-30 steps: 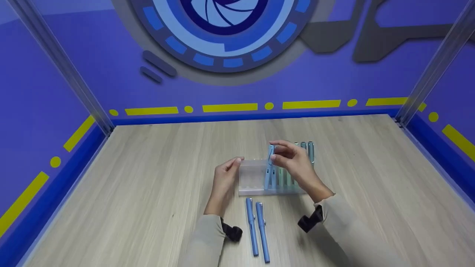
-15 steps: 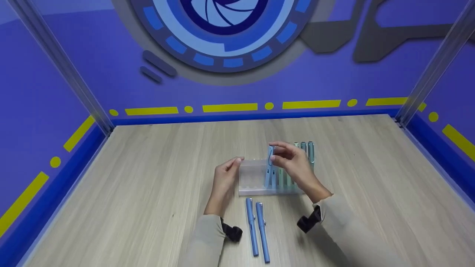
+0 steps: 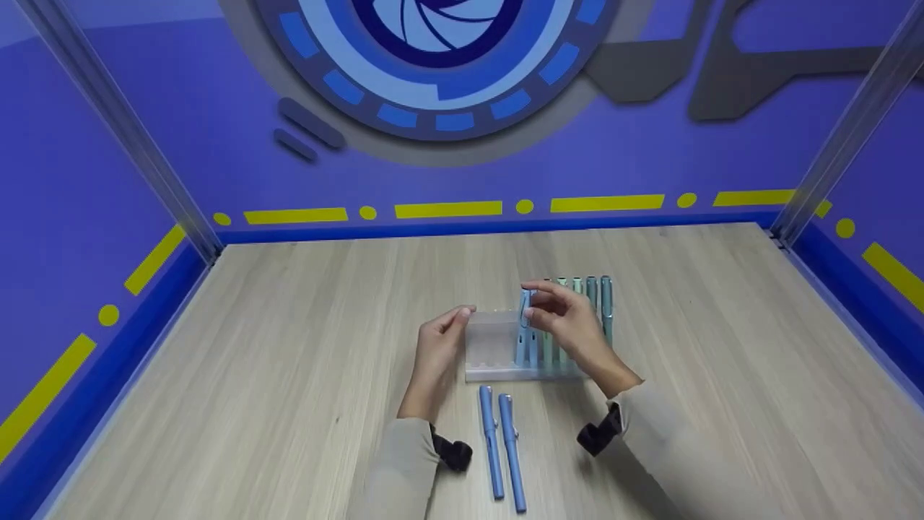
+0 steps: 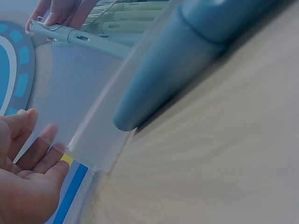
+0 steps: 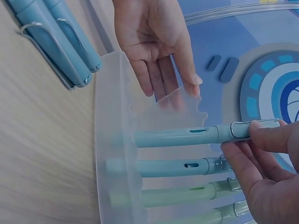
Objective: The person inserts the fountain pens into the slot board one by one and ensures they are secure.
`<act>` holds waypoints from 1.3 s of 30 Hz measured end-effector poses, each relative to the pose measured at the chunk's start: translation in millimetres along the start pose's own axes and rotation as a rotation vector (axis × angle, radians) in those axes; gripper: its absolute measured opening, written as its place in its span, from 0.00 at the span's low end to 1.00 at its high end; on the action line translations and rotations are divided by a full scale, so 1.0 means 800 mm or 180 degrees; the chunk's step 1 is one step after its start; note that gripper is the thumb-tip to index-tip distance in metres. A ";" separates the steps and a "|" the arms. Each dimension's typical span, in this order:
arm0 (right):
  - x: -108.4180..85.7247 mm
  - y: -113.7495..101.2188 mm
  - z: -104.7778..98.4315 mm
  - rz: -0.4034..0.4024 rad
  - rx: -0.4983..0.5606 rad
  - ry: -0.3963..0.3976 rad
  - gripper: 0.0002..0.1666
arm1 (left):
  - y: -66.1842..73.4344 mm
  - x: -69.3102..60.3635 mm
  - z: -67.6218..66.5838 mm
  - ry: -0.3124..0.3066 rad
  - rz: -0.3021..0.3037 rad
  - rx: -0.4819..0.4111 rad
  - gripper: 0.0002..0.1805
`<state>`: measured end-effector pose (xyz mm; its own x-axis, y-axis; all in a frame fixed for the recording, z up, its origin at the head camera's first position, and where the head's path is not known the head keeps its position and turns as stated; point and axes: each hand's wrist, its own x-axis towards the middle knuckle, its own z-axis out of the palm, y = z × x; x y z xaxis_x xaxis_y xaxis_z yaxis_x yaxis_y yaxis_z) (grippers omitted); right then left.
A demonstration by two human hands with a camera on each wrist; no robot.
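Pen (image 5: 180,138) pinched by its cap (image 5: 225,134) in my right grip (image 3: 575,323), lower end inside the clear rack (image 3: 491,347); left grip (image 3: 435,347) holds the rack's edge. Step, I judge: seating this pen. Next likely calls for a straight push down. Neighbouring pens (image 5: 170,168) crowd it on one side; two blue pens (image 3: 512,455) lie on the tabletop (image 3: 289,375).

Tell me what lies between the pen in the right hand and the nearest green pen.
Another light blue pen, set in the translucent rack, lies between the held pen and nearest green pen; the right wrist view shows it.
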<state>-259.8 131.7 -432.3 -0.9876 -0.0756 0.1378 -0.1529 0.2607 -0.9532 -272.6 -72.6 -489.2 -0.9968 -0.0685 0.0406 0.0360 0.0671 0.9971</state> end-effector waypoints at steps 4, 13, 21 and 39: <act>-0.001 0.002 0.001 0.0009 -0.0064 0.0008 0.24 | 0.001 -0.001 0.000 -0.0008 0.0008 -0.0019 0.20; 0.002 0.002 0.001 -0.0116 -0.0308 0.0026 0.25 | 0.002 0.001 0.001 0.0012 -0.0085 -0.0058 0.19; 0.003 0.000 -0.002 -0.0576 -0.0845 0.0122 0.23 | 0.001 -0.001 0.000 0.0023 -0.0073 -0.0041 0.19; 0.009 -0.005 -0.003 -0.1815 -0.1986 0.0287 0.21 | 0.001 0.002 0.001 0.0036 -0.0090 0.0133 0.19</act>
<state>-266.1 132.3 -427.1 -0.7485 -0.2864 0.5981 -0.5938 0.6910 -0.4122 -274.3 -71.9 -488.1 -0.9965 -0.0821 0.0132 0.0044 0.1063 0.9943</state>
